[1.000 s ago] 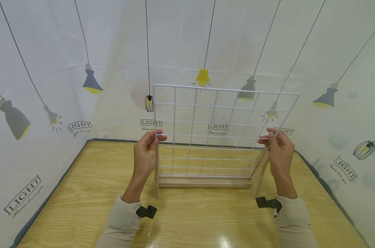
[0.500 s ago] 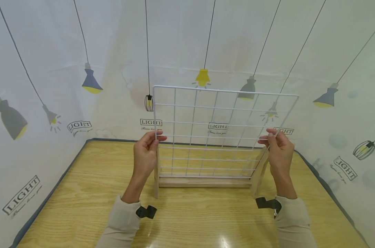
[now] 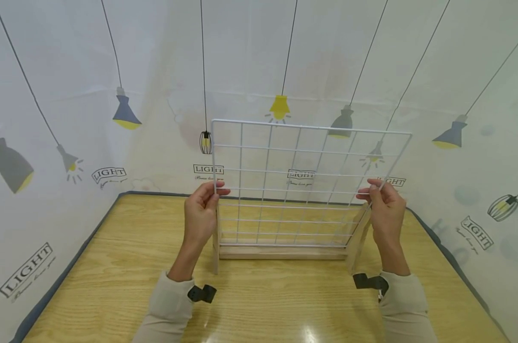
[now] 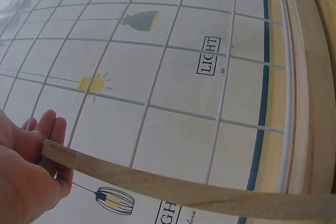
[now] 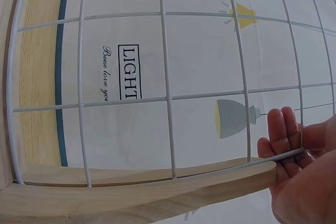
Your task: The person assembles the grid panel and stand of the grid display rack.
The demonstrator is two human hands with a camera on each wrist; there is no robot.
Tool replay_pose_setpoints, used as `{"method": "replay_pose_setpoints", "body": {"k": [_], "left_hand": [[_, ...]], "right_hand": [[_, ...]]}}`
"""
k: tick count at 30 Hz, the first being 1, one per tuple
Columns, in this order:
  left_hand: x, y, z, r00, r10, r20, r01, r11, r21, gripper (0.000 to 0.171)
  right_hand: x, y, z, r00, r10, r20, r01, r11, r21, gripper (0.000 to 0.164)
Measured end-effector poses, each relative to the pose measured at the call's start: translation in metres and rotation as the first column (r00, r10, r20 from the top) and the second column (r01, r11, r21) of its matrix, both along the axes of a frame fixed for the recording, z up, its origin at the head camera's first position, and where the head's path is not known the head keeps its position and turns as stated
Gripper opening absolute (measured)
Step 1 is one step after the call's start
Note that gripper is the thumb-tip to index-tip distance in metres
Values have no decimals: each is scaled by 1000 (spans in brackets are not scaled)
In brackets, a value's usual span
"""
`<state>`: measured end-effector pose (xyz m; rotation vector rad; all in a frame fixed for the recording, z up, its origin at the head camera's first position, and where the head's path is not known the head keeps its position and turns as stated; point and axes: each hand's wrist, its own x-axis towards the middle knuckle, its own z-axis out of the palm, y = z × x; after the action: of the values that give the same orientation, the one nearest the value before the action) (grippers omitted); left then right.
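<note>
A white wire grid panel (image 3: 312,151) stands nearly upright between the side posts of a pale wooden stand (image 3: 282,253), its lower edge at the stand's crossbar. My left hand (image 3: 201,212) pinches the panel's left side wire between thumb and fingers, just above the left post (image 4: 131,176). On the opposite side my right hand (image 3: 386,209) pinches the right side wire at about the same height. In the right wrist view its fingers (image 5: 283,129) wrap the wire beside the rounded end of the right wooden post (image 5: 231,184).
The stand rests on a wood-grain table (image 3: 259,305). Behind and at both sides rises a white printed backdrop (image 3: 250,57) with pendant lamps and LIGHT lettering. A dark blue edge (image 3: 156,193) runs where the backdrop meets the table.
The panel's top edge has sunk very slightly in the head view. Both hands keep their hold on the side wires and have barely moved.
</note>
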<state>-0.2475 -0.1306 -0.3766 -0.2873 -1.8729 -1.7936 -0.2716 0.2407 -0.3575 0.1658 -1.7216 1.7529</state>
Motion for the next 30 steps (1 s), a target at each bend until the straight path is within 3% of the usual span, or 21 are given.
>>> {"method": "replay_pose_setpoints", "body": {"k": [30], "left_hand": [[0, -1, -2, 999, -16, 32, 16, 1000, 2, 31]], "right_hand": [[0, -1, -1, 996, -72, 55, 67, 993, 96, 18]]}}
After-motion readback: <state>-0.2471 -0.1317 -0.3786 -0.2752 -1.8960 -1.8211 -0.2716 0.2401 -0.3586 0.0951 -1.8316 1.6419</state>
